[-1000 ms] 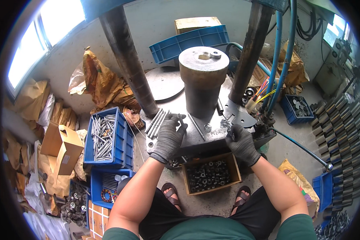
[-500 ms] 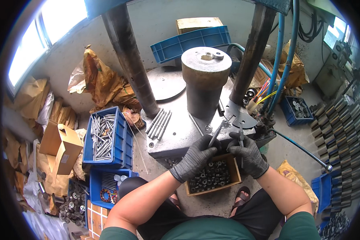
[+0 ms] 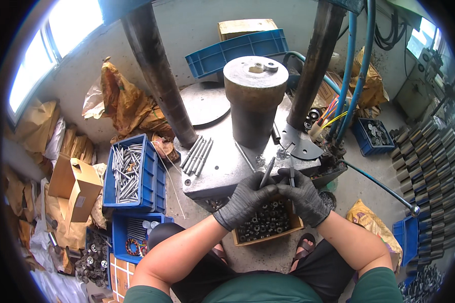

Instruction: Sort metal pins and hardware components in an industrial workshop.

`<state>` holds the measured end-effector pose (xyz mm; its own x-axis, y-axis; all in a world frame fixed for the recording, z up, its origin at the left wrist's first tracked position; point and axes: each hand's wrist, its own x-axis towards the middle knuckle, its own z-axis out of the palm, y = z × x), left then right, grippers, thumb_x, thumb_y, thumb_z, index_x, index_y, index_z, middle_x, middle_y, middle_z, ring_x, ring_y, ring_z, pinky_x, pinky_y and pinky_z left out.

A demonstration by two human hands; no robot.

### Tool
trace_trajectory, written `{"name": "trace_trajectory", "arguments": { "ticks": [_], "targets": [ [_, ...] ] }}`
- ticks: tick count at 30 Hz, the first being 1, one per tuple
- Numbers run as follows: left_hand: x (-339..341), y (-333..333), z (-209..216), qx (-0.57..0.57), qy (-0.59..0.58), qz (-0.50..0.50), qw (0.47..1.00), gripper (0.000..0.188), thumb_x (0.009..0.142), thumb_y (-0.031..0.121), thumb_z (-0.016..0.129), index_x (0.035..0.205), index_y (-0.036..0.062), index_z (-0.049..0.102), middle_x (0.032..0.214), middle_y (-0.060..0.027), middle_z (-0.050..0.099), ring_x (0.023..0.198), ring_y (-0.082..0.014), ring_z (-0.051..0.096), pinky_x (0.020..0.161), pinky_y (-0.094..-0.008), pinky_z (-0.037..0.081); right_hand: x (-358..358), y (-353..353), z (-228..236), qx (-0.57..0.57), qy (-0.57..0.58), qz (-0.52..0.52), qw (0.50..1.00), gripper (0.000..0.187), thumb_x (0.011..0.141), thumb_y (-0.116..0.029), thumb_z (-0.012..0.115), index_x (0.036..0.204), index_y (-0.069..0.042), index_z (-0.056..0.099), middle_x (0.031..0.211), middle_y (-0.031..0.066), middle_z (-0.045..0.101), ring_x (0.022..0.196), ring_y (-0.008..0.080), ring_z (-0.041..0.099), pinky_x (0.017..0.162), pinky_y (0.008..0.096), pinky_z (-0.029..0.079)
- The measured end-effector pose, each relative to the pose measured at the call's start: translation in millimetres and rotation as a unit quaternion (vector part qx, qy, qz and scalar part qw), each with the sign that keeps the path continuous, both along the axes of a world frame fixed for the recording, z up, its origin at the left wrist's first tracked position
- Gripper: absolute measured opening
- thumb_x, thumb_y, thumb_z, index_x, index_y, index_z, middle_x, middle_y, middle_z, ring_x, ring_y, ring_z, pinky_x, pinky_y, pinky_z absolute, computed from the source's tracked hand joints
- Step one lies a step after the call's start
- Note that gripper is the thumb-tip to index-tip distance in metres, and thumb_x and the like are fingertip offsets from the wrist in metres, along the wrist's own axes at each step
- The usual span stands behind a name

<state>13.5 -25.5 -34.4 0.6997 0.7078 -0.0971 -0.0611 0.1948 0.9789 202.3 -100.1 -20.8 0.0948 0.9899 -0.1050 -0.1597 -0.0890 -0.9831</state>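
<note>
My left hand [image 3: 244, 201], in a dark grey glove, is closed round a metal shaft [image 3: 268, 170] that points up and away from me. Close beside it, my gloved right hand [image 3: 307, 202] grips a slim metal tool [image 3: 291, 170] with a narrow tip; its exact kind is hidden by the fingers. Both hands meet above a cardboard box [image 3: 269, 237] full of small dark metal parts. Ahead of them is the metal press table [image 3: 215, 188], with several shafts [image 3: 197, 156] lying side by side on its left. Small rings [image 3: 281, 153] lie near a flat curved plate [image 3: 306, 150].
A thick steel cylinder [image 3: 257, 108] rises from the table between two dark columns [image 3: 159, 76]. Blue crates [image 3: 159, 184] of shafts and parts stand at left. Stacked metal tubes [image 3: 432, 187] line the right. A ball-ended lever [image 3: 384, 190] juts out at right.
My right hand has shifted left with the tool, so the two hands now touch or nearly touch. The shaft in my left hand stands more upright. The whole view has shifted slightly.
</note>
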Motion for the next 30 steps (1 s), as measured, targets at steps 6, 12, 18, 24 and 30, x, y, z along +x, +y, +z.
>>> {"name": "trace_trajectory", "arguments": {
  "ticks": [6,12,18,24,30],
  "targets": [
    [-2.3,5.2,17.2,-0.057,-0.030,0.074,0.995,0.018,0.101,0.021,0.065,0.109,0.0056,0.060,0.087,-0.0013,0.064,0.076,-0.0088,0.060,0.068,-0.0240,0.052,9.9,5.8,23.9,-0.117,0.117,0.084,0.983,0.049,0.087,-0.010,0.075,0.131,0.002,0.058,0.119,0.0110,0.067,0.112,0.0169,0.062,0.097,0.0354,0.052],
    [-3.9,21.3,11.9,-0.161,-0.039,0.145,0.975,0.016,0.100,0.020,0.062,0.108,0.0059,0.062,0.079,-0.0051,0.063,0.064,-0.0131,0.060,0.054,-0.0259,0.050,17.2,-1.2,15.4,0.094,-0.297,0.020,0.950,0.062,0.079,-0.009,0.073,0.137,0.003,0.055,0.116,0.0144,0.068,0.114,0.0251,0.063,0.097,0.0381,0.053],
    [-11.1,27.3,10.3,-0.191,-0.037,0.140,0.971,0.016,0.095,0.017,0.063,0.102,0.0032,0.064,0.077,-0.0072,0.062,0.064,-0.0139,0.059,0.054,-0.0269,0.050,21.8,3.4,37.3,0.250,-0.583,0.019,0.773,0.063,0.066,-0.003,0.070,0.129,-0.006,0.065,0.109,0.0195,0.067,0.101,0.0415,0.065,0.087,0.0476,0.056],
    [-8.3,23.9,7.8,-0.189,-0.066,0.144,0.969,0.014,0.096,0.015,0.061,0.104,0.0037,0.060,0.075,-0.0062,0.060,0.063,-0.0155,0.059,0.055,-0.0282,0.049,20.0,4.0,37.5,0.281,-0.594,0.016,0.754,0.058,0.065,-0.001,0.070,0.123,-0.009,0.070,0.106,0.0167,0.069,0.096,0.0405,0.066,0.084,0.0478,0.056],
    [-9.0,24.3,5.9,-0.177,-0.051,0.132,0.974,0.013,0.097,0.014,0.060,0.105,0.0041,0.059,0.074,-0.0057,0.059,0.062,-0.0150,0.057,0.056,-0.0276,0.049,20.1,4.6,35.9,0.273,-0.602,0.025,0.750,0.059,0.065,-0.002,0.071,0.124,-0.009,0.069,0.105,0.0164,0.069,0.095,0.0402,0.065,0.083,0.0482,0.056]
  ]
}}
